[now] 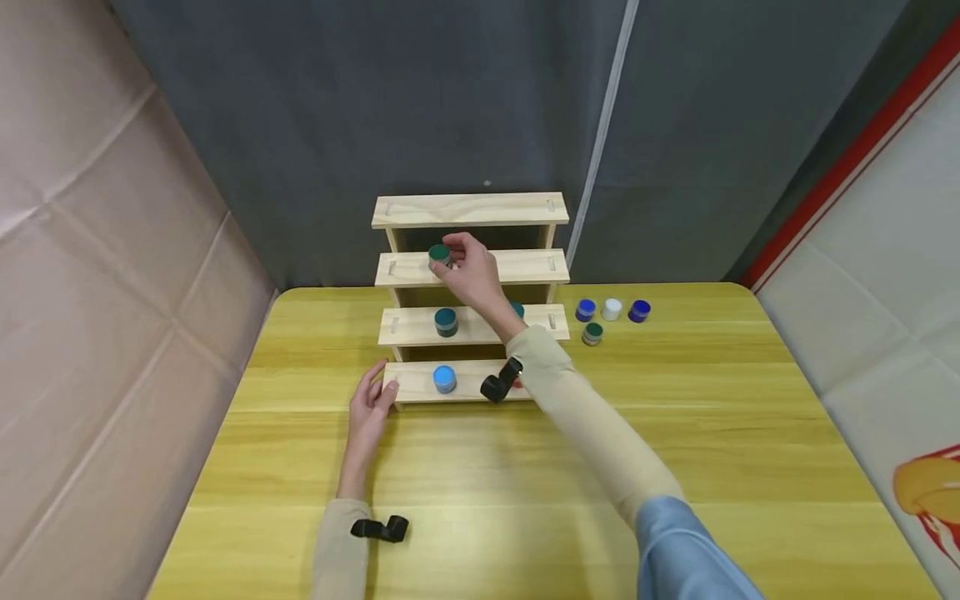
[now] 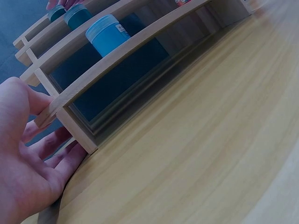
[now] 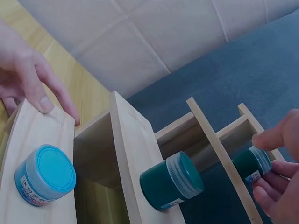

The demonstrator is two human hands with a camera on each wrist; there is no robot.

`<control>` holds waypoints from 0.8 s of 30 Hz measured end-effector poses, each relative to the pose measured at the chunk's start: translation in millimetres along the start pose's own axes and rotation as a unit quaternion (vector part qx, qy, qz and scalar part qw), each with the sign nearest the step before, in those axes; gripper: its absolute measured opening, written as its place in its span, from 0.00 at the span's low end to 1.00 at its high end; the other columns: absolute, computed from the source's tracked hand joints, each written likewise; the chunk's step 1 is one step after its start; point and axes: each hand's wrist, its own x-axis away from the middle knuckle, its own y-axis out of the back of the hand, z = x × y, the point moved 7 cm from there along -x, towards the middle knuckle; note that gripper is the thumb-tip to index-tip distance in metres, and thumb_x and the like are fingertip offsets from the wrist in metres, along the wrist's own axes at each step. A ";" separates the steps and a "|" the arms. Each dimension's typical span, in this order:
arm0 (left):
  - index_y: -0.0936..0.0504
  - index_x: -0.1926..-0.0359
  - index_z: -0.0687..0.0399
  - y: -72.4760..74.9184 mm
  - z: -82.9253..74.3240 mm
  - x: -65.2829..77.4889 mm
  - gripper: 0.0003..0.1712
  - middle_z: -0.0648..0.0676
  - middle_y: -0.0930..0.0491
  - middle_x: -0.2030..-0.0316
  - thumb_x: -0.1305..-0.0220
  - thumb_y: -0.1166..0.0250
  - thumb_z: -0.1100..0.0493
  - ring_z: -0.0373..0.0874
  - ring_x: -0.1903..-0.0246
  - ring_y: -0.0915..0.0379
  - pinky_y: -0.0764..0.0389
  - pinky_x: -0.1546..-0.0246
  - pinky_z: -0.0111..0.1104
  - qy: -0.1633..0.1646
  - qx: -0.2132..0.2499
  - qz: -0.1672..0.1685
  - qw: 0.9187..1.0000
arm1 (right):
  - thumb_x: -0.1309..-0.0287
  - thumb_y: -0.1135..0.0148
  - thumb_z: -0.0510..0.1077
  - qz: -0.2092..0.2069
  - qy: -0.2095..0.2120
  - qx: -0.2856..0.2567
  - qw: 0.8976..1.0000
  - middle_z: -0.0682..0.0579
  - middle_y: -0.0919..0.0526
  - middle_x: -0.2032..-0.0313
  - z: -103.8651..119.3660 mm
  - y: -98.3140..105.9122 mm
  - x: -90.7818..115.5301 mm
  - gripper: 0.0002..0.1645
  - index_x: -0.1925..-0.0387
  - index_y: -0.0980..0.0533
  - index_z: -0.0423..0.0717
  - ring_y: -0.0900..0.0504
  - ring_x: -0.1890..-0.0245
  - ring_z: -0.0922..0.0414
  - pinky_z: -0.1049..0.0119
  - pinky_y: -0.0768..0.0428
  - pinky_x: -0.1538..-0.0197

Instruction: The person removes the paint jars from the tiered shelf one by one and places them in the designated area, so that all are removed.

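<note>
A four-step wooden display rack (image 1: 472,210) stands at the back of the table. My left hand (image 1: 369,407) grips the left end of its lowest step, thumb on top and fingers beneath. On the third step up, my right hand (image 1: 476,275) pinches a dark green paint jar (image 3: 250,164) between thumb and fingers, near the left end. A light blue jar (image 3: 46,175) sits on the lowest step. One step higher is a teal-green jar (image 1: 446,322), with another green jar (image 1: 517,309) partly behind my right wrist. A reddish thing (image 2: 181,2) on the lowest step is mostly hidden.
Right of the rack, two blue jars (image 1: 585,310), a white-lidded jar (image 1: 612,309) and a green jar (image 1: 592,334) stand on the wooden table (image 1: 465,483). A dark curtain (image 1: 375,100) hangs behind, with pale panels (image 1: 112,292) at both sides.
</note>
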 end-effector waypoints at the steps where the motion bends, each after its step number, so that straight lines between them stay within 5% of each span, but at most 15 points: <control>1: 0.35 0.25 0.45 0.1 0.2 0.3 0.30 0.61 0.22 0.41 0.24 0.42 0.59 0.38 0.69 0.26 0.20 0.56 0.27 0.000 -0.001 0.000 1.000 | 0.36 0.32 0.43 -0.001 0.004 0.008 1.000 0.41 0.19 0.44 -0.3 -1.5 -0.7 0.28 0.37 0.27 0.37 0.20 0.43 0.48 0.57 0.22 0.39; 10: 0.35 0.25 0.45 -2.2 1.6 -1.3 0.30 0.62 0.23 0.39 0.24 0.42 0.60 0.39 0.69 0.25 0.20 0.57 0.28 0.002 0.008 0.003 1.000 | 0.35 0.36 0.39 -0.021 0.034 0.018 0.999 0.41 0.19 0.47 -3.5 -1.6 -1.5 0.23 0.41 0.26 0.35 0.20 0.46 0.49 0.61 0.22 0.37; 21: 0.35 0.25 0.49 -2.5 -0.2 0.3 0.29 0.51 0.19 0.47 0.24 0.42 0.61 0.38 0.69 0.25 0.20 0.57 0.26 -0.009 0.004 -0.007 1.000 | 0.35 0.34 0.41 -0.059 0.010 -0.031 0.998 0.43 0.18 0.47 -9.9 21.6 9.7 0.22 0.41 0.24 0.40 0.18 0.46 0.51 0.63 0.20 0.40; 24: 0.35 0.25 0.49 -2.9 0.2 -0.1 0.29 0.57 0.20 0.43 0.24 0.43 0.61 0.36 0.67 0.24 0.20 0.56 0.26 -0.012 0.000 -0.008 1.000 | 0.35 0.33 0.40 -0.071 0.009 -0.042 0.997 0.43 0.18 0.47 -13.7 30.0 12.8 0.22 0.42 0.24 0.40 0.18 0.46 0.51 0.63 0.20 0.41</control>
